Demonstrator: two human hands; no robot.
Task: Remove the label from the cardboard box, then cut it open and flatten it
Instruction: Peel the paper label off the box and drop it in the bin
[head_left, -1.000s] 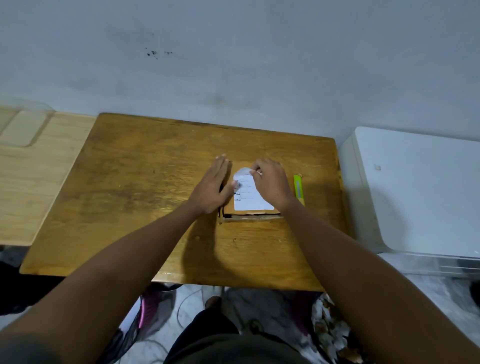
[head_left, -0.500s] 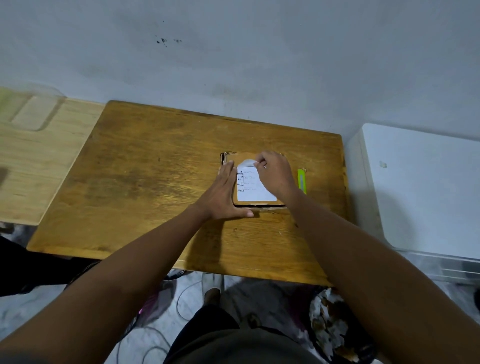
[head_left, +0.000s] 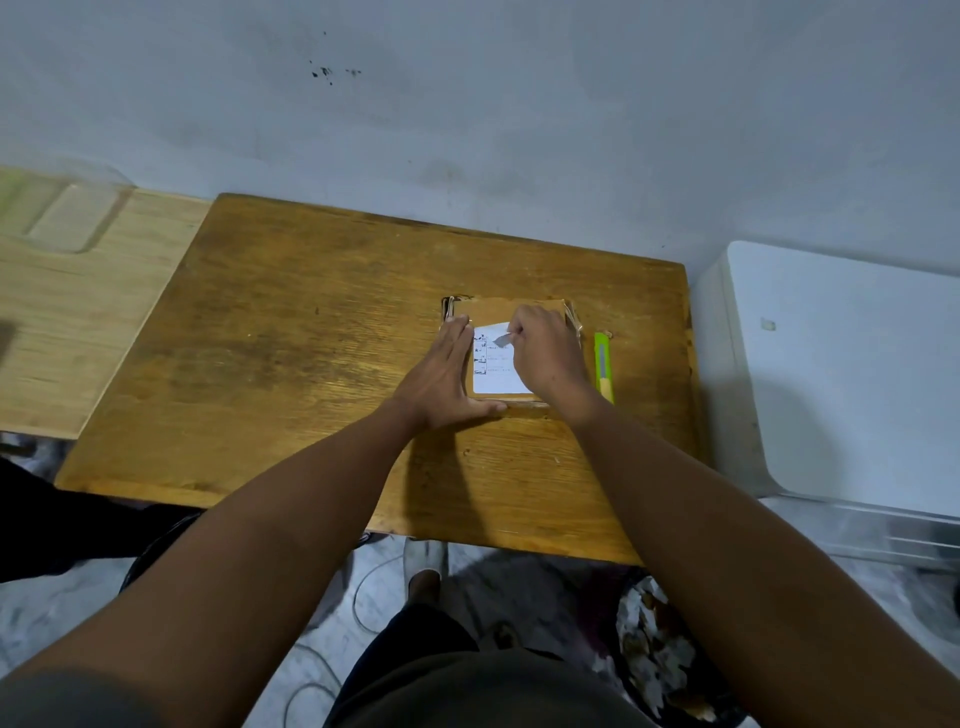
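Pale grey wall backs a worn wooden counter (head_left: 311, 353), with a lighter wooden surface (head_left: 78, 322) to its left and a white appliance (head_left: 841, 374) to its right. On the right half of the counter lies a flat cardboard box (head_left: 493, 310), its white printed label (head_left: 496, 371) facing up. The left hand (head_left: 441, 379) lies flat and open against the box's left edge, fingers straight, thumb along the near edge. The right hand (head_left: 548, 353) rests over the box's right side, its grip closed in a pinch on the label's upper right corner, which is curled up off the cardboard. A green utility knife (head_left: 603, 366) lies on the counter just beside the box, to its right, apart from both hands.
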